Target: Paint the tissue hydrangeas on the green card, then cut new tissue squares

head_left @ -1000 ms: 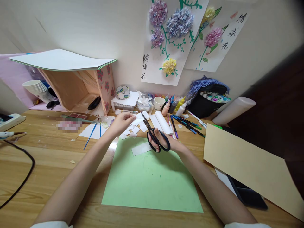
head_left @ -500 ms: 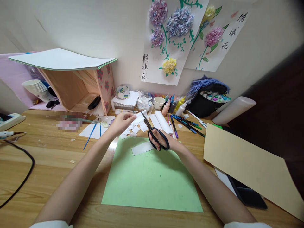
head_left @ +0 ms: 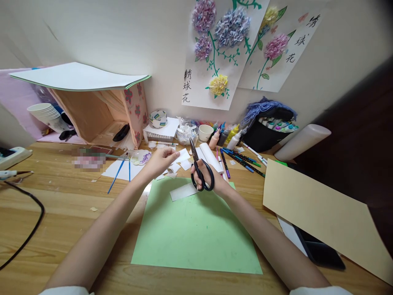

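Observation:
My right hand [head_left: 205, 174] grips a pair of black-handled scissors [head_left: 195, 153], its fingers through the loops. The blades point up and away from me and look closed. To the left, my left hand [head_left: 162, 161] pinches a small white paper piece [head_left: 183, 154] at its fingertips. Just under and beyond the hands lie several cut white paper squares [head_left: 175, 167]. A white paper strip [head_left: 183, 191] rests on the green sheet [head_left: 196, 233], its right end hidden behind the right hand and scissors.
Behind the hands stand a paper cup [head_left: 205, 132], paint bottles [head_left: 214, 140] and a paper roll [head_left: 211, 157]. Marker pens [head_left: 242, 160] lie to the right, beside a tan board [head_left: 322, 213]. Paintbrushes [head_left: 118, 176] lie on the left, near a peach box [head_left: 132, 110].
The scissors have turned more upright and their blades have closed. My left hand has shifted slightly right, and the paper at its fingertips sits lower.

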Available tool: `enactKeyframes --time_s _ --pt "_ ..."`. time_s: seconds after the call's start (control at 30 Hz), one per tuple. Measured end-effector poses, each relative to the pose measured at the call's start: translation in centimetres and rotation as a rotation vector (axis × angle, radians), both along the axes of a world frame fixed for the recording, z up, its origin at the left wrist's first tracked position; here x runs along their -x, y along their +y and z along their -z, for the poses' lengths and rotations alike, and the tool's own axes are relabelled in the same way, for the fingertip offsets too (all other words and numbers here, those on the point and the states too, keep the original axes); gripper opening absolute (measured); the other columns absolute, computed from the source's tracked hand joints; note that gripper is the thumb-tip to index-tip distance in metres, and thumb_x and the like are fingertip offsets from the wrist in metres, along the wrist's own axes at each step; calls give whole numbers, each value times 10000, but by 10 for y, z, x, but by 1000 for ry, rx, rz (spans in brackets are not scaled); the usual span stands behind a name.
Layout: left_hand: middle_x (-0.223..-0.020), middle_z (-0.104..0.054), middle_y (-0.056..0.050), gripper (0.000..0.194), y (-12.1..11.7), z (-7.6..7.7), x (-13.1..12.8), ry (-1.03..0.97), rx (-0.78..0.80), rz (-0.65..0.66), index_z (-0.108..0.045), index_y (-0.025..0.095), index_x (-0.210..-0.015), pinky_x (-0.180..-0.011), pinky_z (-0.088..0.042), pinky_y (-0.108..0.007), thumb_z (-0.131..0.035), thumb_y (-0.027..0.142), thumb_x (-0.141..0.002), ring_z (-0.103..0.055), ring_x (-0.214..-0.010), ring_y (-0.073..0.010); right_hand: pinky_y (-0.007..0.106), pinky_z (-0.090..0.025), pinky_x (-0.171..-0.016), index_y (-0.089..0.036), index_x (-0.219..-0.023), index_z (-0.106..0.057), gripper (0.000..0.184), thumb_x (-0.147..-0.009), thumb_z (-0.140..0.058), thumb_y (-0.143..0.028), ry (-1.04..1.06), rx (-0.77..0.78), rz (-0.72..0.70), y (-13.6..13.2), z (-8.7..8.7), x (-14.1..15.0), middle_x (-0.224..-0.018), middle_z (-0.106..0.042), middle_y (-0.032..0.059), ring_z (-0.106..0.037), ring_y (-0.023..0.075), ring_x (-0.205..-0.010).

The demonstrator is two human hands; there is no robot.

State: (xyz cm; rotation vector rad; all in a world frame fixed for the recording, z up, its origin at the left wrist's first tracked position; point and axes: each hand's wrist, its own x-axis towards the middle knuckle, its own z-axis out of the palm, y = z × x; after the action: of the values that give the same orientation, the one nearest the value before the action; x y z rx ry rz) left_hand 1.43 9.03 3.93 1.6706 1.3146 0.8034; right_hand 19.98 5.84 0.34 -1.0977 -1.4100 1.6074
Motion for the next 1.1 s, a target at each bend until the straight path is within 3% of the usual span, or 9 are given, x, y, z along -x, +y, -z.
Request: enactKeyframes --time_s 0.2,0.33,0.5,0.67,0.87,1.1 --pt "-549 -375 41 389 -15 -4 -15 26 -20 165 -502 175 -629 -471 -233 -236 -490 530 -788 -336 -508 -99 206 -404 -412 -193 -641 -421 406 -736 -630 -528 27 -109 157 3 -1 0 -458 -442 -76 -485 77 -392" --pt "-551 -369 46 383 -12 -5 -11 90 -40 140 -461 188 -618 -475 -229 -239 -472 521 -806 -341 -509 -103 221 -416 -408 -201 -693 -442 379 -745 -618 -532 59 -107 248 7 -2 -2 -440 -435 -79 -472 90 -377" --pt "-544 -364 48 346 -2 -9 6 152 -160 -21 -464 189 -612 -485 -212 -245 -500 476 -801 -327 -514 -103 271 -485 -449 -189 -766 -481 549 -755 -417 -734 162 72 107 2 -4 -1 -427 -439 -71 -452 97 -350" --pt "-585 -424 36 302 4 -14 17 150 -234 -201 -532 174 -672 -512 -238 -244 -498 441 -808 -353 -553 -111 281 -498 -509 -197 -775 -439 641 -705 -307 -821 83 124 -131 -11 -5 4 -453 -420 -83 -456 87 -369" --pt "-579 -445 31 291 3 -7 12 175 -255 -174 -518 172 -650 -522 -249 -241 -491 414 -810 -379 -562 -116 258 -475 -495 -192 -778 -447 616 -730 -323 -794 -51 50 -286 -12 3 4 -487 -421 -81 -454 80 -387" --pt "-595 -494 28 292 4 -5 12 163 -262 -201 -553 170 -686 -531 -266 -236 -486 424 -812 -399 -569 -122 255 -444 -508 -188 -806 -433 687 -689 -250 -840 -51 56 -270 -11 5 2 -524 -449 -65 -485 89 -441"
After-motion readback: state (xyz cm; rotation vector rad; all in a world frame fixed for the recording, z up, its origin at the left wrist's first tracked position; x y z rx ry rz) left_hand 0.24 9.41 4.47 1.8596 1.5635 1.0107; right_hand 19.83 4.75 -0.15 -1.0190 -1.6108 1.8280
